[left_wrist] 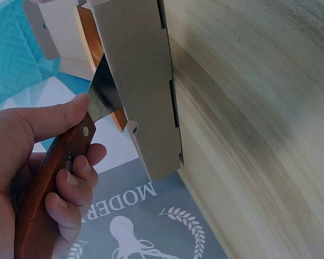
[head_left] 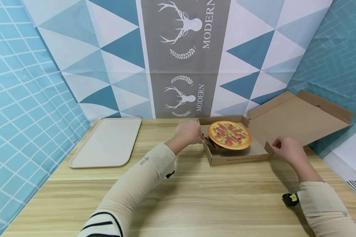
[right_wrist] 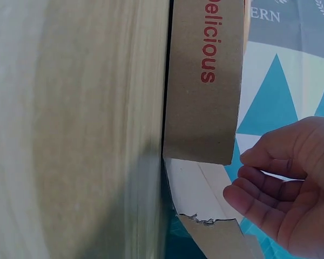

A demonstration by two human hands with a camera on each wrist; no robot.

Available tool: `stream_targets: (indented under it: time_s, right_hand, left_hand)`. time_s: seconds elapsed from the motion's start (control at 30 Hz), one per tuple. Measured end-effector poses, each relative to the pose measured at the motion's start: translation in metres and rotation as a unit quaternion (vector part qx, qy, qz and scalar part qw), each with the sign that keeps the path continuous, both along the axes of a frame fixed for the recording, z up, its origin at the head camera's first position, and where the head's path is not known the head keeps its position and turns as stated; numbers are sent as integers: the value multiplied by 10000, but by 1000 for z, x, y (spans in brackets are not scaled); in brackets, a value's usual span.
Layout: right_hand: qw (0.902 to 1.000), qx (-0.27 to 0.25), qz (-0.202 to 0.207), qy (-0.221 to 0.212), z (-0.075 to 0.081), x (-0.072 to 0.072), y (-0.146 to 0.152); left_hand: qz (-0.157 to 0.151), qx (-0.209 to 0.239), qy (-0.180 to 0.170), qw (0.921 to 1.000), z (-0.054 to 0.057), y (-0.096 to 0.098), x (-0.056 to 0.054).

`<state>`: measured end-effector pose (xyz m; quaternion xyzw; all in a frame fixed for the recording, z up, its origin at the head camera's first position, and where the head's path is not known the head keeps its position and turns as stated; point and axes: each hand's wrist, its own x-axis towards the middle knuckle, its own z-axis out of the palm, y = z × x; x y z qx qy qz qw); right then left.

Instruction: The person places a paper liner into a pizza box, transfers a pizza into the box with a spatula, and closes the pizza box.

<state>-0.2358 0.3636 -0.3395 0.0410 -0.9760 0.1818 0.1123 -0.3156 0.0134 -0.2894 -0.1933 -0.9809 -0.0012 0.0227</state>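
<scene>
My left hand (head_left: pixel 188 132) grips a pizza server by its riveted wooden handle (left_wrist: pixel 56 167), thumb laid along the top. The server's metal blade (left_wrist: pixel 105 89) passes over the box wall to the underside of the pizza (head_left: pixel 229 135). Topped with red slices and yellow, the pizza sits tilted inside an open cardboard pizza box (head_left: pixel 240 161), raised off the box floor on the blade side. Beside the box's front right corner, my right hand (head_left: pixel 289 149) has loosely bent fingers. In the right wrist view nothing shows between its thumb and fingers (right_wrist: pixel 259 205).
The box lid (head_left: pixel 296 117) lies folded back to the right, against the patterned wall cloth. A beige tray (head_left: pixel 106 141) rests on the wooden table (head_left: pixel 213 197) at the left. Hanging cloth borders the table at the back and sides.
</scene>
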Motion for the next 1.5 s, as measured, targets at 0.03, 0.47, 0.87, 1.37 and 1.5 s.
stream_targets:
  time_s: [0.03, 0.47, 0.87, 1.37, 1.5]
  right_hand:
    - [10000, -16, -5, -5, 0, 0, 0]
    - [9980, -468, -70, -412, -4, -2, 0]
    - [9968, -462, 422, -492, -3, -1, -2]
    - [9966, -301, 456, -612, -6, -2, 0]
    - [9965, -260, 455, -650, -7, -2, 0]
  left_hand:
    - [7, -9, 1, 10000, -1, 1, -1]
    - [62, -79, -15, 9999, 0, 6, -9]
    - [76, -135, -182, 9997, -1, 9, -14]
    - [-6, -382, -118, 9992, -2, 16, -16]
    - [-73, -436, -166, 9989, -3, 18, -17]
